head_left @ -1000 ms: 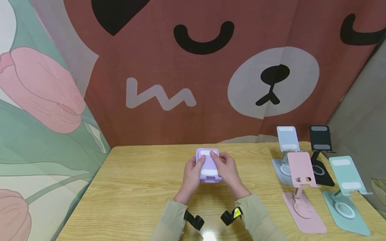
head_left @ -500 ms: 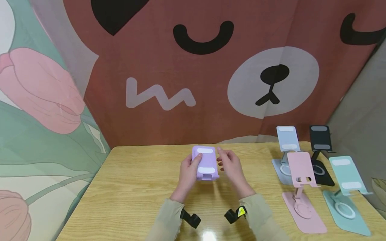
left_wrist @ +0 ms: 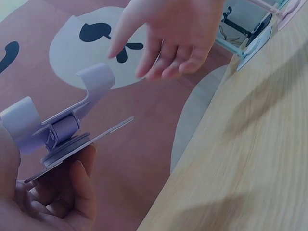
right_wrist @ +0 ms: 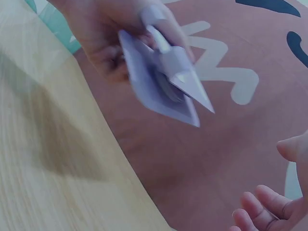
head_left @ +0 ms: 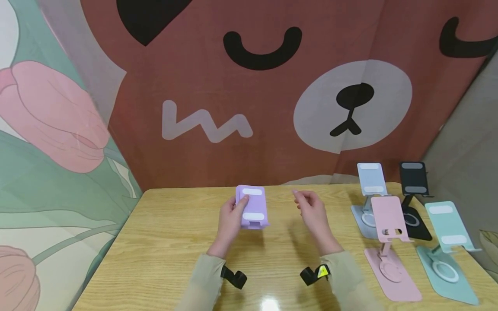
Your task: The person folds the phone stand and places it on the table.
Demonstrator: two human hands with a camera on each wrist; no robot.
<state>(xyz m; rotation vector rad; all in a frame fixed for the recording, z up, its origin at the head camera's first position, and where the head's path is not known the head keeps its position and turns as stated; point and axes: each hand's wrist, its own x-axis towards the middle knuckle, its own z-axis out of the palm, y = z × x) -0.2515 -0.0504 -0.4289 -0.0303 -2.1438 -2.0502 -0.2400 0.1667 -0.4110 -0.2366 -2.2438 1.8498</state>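
My left hand [head_left: 230, 218] grips a folded purple phone stand [head_left: 253, 205] above the middle of the table, thumb on its front plate and fingers behind. White pads mark the top and bottom of that plate. In the left wrist view the stand's base plate and round hinge [left_wrist: 65, 131] show edge-on, with the fingers curled under the base. The right wrist view shows the same purple stand [right_wrist: 159, 91] from its other side. My right hand [head_left: 313, 211] hovers to the right of the stand, apart from it, fingers relaxed and holding nothing.
On the table's right side stand unfolded phone stands: light blue [head_left: 371, 179], black [head_left: 414, 179], pink [head_left: 390, 218] and mint green [head_left: 447, 224]. The wooden table [head_left: 167, 250] ends at a bear-print cloth [head_left: 194, 164] behind it.
My right hand has let go of the purple phone stand and moved off to the right. My left hand has carried the stand a little to the left.
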